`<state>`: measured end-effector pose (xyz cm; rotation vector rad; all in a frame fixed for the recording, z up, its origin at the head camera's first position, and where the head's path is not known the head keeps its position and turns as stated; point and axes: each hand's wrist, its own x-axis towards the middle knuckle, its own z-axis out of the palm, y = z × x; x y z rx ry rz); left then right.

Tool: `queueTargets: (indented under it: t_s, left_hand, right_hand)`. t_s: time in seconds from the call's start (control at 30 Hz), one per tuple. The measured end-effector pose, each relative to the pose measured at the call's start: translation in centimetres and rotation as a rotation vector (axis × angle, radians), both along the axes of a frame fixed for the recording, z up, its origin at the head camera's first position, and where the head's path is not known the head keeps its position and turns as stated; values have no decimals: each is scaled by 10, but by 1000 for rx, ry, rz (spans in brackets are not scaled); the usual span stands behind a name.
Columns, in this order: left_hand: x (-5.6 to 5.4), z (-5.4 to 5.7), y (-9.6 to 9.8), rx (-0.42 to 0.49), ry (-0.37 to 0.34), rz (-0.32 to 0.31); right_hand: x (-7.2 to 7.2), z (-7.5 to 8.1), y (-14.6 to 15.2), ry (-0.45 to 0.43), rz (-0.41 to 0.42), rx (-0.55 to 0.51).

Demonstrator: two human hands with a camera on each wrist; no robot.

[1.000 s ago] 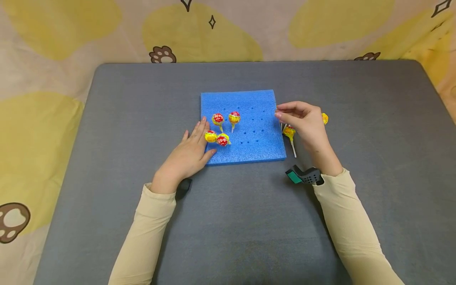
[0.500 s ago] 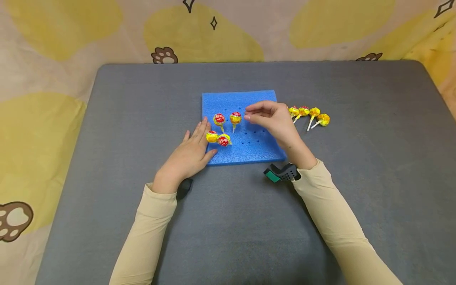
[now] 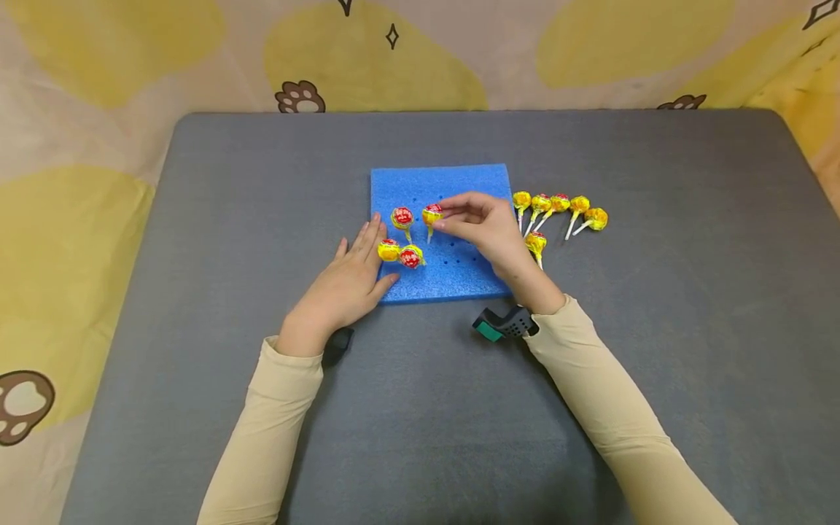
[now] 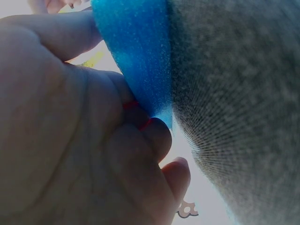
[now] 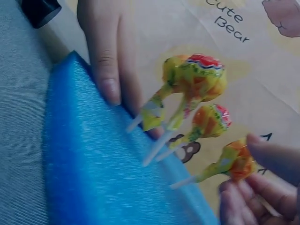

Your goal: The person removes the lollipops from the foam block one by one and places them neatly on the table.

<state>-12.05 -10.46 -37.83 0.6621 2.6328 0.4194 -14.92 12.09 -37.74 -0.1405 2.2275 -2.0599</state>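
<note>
A blue foam block (image 3: 453,281) with rows of small holes lies mid-table. Several wrapped lollipops stand in its left half, sticks down: a red-topped lollipop (image 3: 402,217) at the back left and two close together in front, one of them a lollipop (image 3: 411,257) facing forward. My left hand (image 3: 348,284) rests along the block's left edge, fingers extended and thumb over the front corner; in the left wrist view its fingertips meet the foam side (image 4: 140,61). My right hand (image 3: 482,230) pinches the head of the back-right lollipop (image 5: 239,159) between thumb and fingers.
Right of the block, several yellow lollipops lie in a fanned row on the grey table (image 3: 689,292), including one lollipop (image 3: 596,219) at the far end. Another lollipop (image 3: 536,244) lies nearer, beside my right wrist. A patterned cloth (image 3: 394,58) hangs behind the table.
My right hand has moved left from the loose lollipops, across the block, to the standing back-right lollipop and now pinches its head. My left hand has stayed in place.
</note>
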Motion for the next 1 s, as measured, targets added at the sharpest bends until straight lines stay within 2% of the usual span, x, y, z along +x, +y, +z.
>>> queueTargets:
  t_s: [0.4, 0.67, 1.0]
  left_hand:
    - [0, 1, 0, -3, 11, -4]
    - [-1, 1, 0, -2, 9, -3]
    - [-1, 0, 0, -5, 13, -2]
  right_hand:
    - [1, -14, -3, 45, -24, -153]
    - [1, -16, -3, 38, -30, -178]
    - [1, -17, 1, 42, -60, -437]
